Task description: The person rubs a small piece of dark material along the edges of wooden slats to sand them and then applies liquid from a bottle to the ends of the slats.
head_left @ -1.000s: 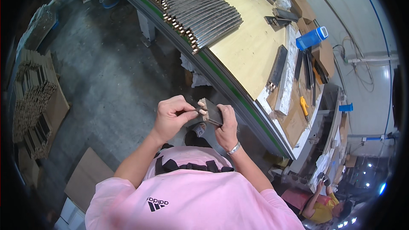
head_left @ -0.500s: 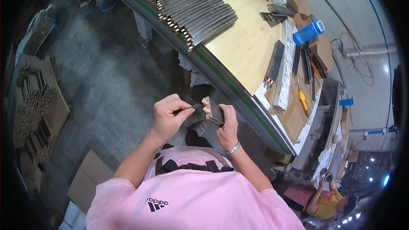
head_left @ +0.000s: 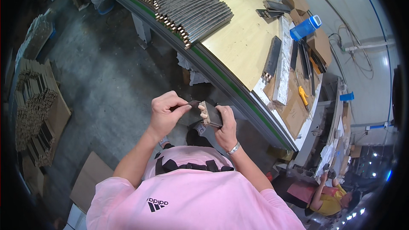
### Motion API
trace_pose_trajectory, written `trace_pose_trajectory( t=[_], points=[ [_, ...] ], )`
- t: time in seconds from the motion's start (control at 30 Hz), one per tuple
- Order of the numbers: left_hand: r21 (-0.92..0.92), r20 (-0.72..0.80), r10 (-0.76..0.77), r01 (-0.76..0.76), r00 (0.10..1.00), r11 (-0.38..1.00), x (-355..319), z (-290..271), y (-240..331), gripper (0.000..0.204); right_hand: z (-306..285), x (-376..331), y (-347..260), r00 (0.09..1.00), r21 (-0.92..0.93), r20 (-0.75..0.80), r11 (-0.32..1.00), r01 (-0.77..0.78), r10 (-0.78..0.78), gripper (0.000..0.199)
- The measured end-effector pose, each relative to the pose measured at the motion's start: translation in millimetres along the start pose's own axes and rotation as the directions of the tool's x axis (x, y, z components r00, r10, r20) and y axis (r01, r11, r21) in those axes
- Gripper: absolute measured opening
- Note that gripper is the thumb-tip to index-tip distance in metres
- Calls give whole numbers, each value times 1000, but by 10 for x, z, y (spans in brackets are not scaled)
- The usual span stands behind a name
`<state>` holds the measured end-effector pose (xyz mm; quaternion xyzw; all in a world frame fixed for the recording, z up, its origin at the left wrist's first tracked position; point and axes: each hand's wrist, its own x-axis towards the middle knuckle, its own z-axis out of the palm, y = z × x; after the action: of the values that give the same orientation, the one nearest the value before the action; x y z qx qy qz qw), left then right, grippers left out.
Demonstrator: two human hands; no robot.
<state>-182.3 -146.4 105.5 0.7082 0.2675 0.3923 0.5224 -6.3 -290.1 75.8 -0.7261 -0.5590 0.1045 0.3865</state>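
Observation:
My right hand (head_left: 227,125) is closed round a dark wooden slat (head_left: 214,114), held in front of my waist. Short pale wooden dowels (head_left: 202,111) stick out of the slat's bare end, which faces left. In a pinch between thumb and fingers, my left hand (head_left: 165,110) grips a thin, dark, flat piece (head_left: 194,103). Its tip is at the upper corner of the slat's dowelled end; whether it touches is too small to tell. What the thin piece is made of does not show.
A long table (head_left: 238,47) runs along my right. On it lie many dark slats (head_left: 183,8) in a row, a blue bottle (head_left: 305,28) and a yellow-handled tool (head_left: 303,96). Stacked strips (head_left: 36,106) stand at left. A co-worker (head_left: 326,202) is at lower right.
The slat and my right hand have shifted slightly left and down. My left hand has tipped the thin piece up to the slat's upper corner. The surroundings have shifted slightly in view.

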Motion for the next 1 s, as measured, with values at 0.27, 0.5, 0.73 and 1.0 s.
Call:
trace_pose_trajectory(
  t=[0.27, 0.5, 0.73, 1.0],
  points=[
    [20, 61, 33, -34, 998, 999, -12, -12, -12, 11, -39, -71, 3, 999, -28, 14, 999, 32, -32, 44],
    [16, 34, 13, -13, 999, 1000, -39, 2, -32, 9, -47, -103, 5, 1000, -56, 12, 998, 12, -11, 45],
    [48, -85, 20, -16, 996, 999, -125, -11, 51, 7, -48, -105, 36, 999, -56, -43, 998, 8, -10, 45],
    [-130, 112, -51, 65, 992, 989, -172, 59, 154, 8, -36, -48, 3, 994, -116, -108, 993, 10, -22, 46]
  ],
)
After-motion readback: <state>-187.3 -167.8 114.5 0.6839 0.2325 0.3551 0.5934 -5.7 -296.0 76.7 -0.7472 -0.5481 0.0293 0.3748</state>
